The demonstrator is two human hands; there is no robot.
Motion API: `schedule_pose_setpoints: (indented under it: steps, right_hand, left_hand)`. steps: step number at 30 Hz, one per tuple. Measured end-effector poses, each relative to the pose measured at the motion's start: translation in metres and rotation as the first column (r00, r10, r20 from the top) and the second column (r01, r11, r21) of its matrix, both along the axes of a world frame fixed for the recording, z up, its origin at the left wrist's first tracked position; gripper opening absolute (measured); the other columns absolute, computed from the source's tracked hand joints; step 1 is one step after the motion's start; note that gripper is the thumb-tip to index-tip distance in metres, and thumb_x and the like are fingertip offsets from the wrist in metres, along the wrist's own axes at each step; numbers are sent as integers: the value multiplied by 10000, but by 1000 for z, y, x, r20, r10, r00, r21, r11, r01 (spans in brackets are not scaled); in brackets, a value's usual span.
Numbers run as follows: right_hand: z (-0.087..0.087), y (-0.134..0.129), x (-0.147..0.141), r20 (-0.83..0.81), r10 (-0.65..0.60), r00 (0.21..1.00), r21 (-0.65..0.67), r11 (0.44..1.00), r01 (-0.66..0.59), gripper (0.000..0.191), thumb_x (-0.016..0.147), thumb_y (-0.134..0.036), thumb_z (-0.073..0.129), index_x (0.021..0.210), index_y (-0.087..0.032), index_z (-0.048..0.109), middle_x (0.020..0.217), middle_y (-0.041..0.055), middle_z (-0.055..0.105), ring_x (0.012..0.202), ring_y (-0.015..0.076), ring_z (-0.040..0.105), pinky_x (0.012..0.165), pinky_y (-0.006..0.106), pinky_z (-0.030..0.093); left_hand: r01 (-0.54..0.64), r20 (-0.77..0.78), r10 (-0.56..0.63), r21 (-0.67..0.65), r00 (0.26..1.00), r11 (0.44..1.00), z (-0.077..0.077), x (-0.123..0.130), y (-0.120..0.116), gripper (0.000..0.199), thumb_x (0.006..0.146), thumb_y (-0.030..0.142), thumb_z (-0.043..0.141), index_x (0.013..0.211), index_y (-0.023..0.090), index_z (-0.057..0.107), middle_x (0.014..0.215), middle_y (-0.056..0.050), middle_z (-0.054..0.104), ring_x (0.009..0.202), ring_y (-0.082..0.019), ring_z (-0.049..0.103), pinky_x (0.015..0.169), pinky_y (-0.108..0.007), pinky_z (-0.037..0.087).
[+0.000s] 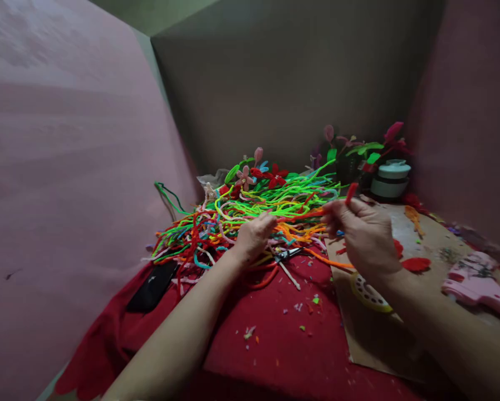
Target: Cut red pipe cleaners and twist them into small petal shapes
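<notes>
Red strand [303, 215] spans left hand [253, 236] to right hand [364, 234]

Phone [150, 289] L, cardbd [367, 337] R.

The red-clothed surface [283, 331] carries multicolored fuzzy stems [292, 206], a black phone [150, 287], scissors [289, 254], a cardboard sheet [358, 331] and scattered clippings [315, 301].

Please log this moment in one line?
Left hand: holds red-orange strand | Right hand: holds same strand | Phone: on red cloth | Metal tool: beside strand pile
</notes>
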State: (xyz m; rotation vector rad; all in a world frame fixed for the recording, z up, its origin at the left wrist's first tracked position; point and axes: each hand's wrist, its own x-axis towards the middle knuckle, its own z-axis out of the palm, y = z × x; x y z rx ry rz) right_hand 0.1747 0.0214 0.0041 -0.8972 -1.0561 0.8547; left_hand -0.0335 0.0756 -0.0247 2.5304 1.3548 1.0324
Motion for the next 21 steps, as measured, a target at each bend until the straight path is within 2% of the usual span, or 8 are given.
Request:
schedule_pose_setpoints:
  steps: [7, 11, 14, 16, 17, 18, 19, 21]
  right_hand:
    - [17, 10, 23, -230, -141, 963, 66, 985, 160, 148, 790, -220, 604, 677, -126, 625, 539, -4, 559, 427, 80, 500, 391, 198, 401]
    - [12, 13, 22, -339, -42, 940, -5, 999, 44, 157, 760, -247, 648, 671, -122, 612, 528, -10, 552, 457, 79, 526, 410, 182, 426]
    - [5, 13, 15, -350, 50, 935, -26, 998, -64, 192, 721, -287, 692, 674, -119, 613, 552, 4, 580, 466, 79, 542, 412, 175, 434]
    - [-1, 10, 10, -322, 89, 943, -48, 993, -110, 205, 708, -306, 700, 680, -120, 620, 554, 12, 595, 437, 80, 536, 392, 176, 426]
    - [-4, 9, 7, -301, 104, 948, -68, 989, -130, 213, 705, -319, 701, 681, -123, 622, 549, 13, 599, 419, 82, 530, 381, 179, 421]
    - [-6, 7, 4, -279, 116, 953, -91, 985, -146, 220, 702, -331, 701, 679, -126, 624, 541, 14, 600, 404, 85, 524, 371, 184, 418]
    - [-9, 6, 1, -259, 130, 957, -117, 979, -165, 225, 700, -340, 701, 676, -130, 626, 534, 15, 601, 393, 89, 520, 363, 189, 414]
    - [-14, 4, -2, -238, 166, 957, -166, 964, -209, 222, 694, -343, 704, 666, -135, 632, 523, 15, 599, 385, 94, 513, 353, 194, 408]
  left_hand:
    - [-103, 266, 131, -116, 955, 988, 2, -19, 14, 106, 781, 223, 532, 700, 189, 591, 605, 28, 534, 588, -100, 472, 588, -201, 357]
    - [-70, 449, 175, -239, 876, 968, 11, -11, 3, 202, 828, 320, 477, 798, 157, 593, 600, 20, 559, 450, -72, 450, 454, -194, 344]
    - [118, 550, 122, -380, 826, 918, 20, 4, -13, 314, 788, 398, 562, 977, 148, 589, 724, -3, 614, 414, -55, 460, 397, -193, 346]
    - [471, 778, 122, -489, 617, 734, 25, 15, -22, 433, 712, 380, 679, 1063, 152, 566, 835, -29, 623, 493, -67, 528, 413, -192, 379]
    - [582, 843, 149, -473, 516, 662, 27, 19, -25, 446, 694, 379, 703, 1053, 147, 575, 878, -44, 626, 526, -71, 547, 419, -192, 390]
    - [653, 889, 184, -435, 418, 619, 29, 22, -27, 426, 697, 376, 706, 1036, 147, 586, 893, -47, 627, 542, -70, 552, 424, -190, 397]
    - [688, 918, 220, -394, 330, 610, 29, 24, -27, 383, 712, 367, 698, 1014, 153, 598, 888, -40, 629, 547, -65, 551, 429, -186, 400]
    - [690, 940, 273, -336, 205, 641, 30, 25, -27, 255, 754, 328, 662, 942, 161, 620, 815, -11, 628, 531, -53, 535, 440, -179, 401]
